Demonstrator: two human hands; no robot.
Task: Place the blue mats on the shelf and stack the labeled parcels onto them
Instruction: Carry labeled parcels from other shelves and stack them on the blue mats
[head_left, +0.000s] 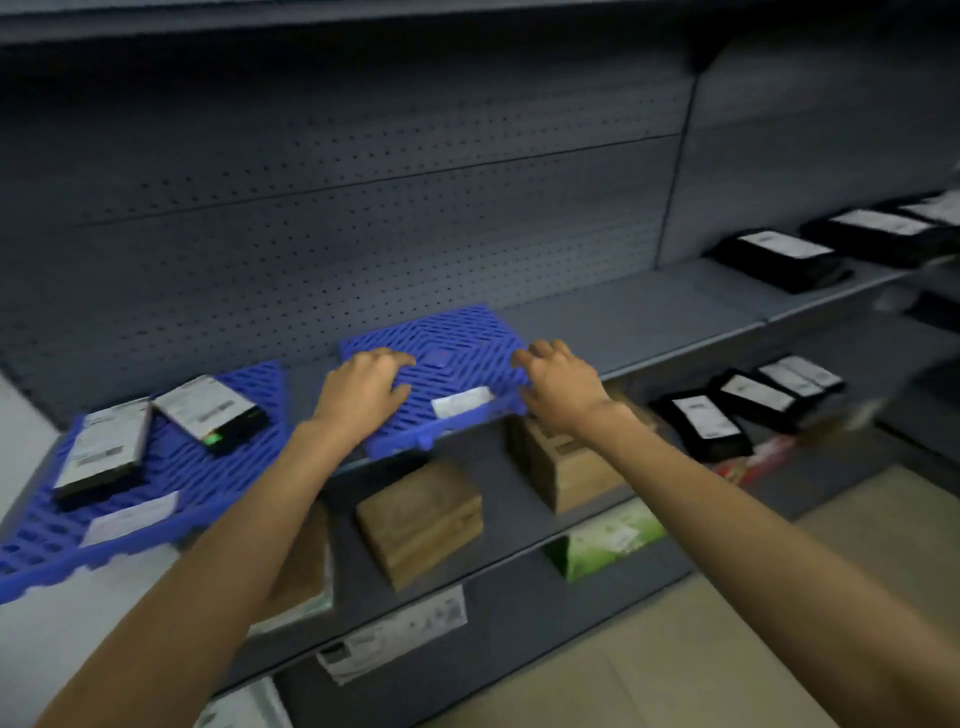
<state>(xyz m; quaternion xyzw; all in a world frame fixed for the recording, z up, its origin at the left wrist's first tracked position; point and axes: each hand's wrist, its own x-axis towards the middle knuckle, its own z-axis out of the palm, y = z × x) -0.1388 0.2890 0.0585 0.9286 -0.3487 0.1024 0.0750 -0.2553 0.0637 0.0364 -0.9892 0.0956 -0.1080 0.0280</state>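
A blue slotted mat (452, 358) lies on the grey shelf (649, 322) at the centre, its front edge overhanging a little. My left hand (363, 389) rests flat on its left side. My right hand (561, 384) grips its right front corner, fingers curled over the edge. A second blue mat (171, 467) lies to the left with two labeled parcels (104, 452) (213, 413) on it. More black labeled parcels (779, 257) sit on the shelf far right.
A pegboard back wall (363, 218) rises behind the shelf. The lower shelf holds brown boxes (421, 519), a green box (602, 540) and black parcels (701, 423). Beige floor (727, 649) lies at lower right.
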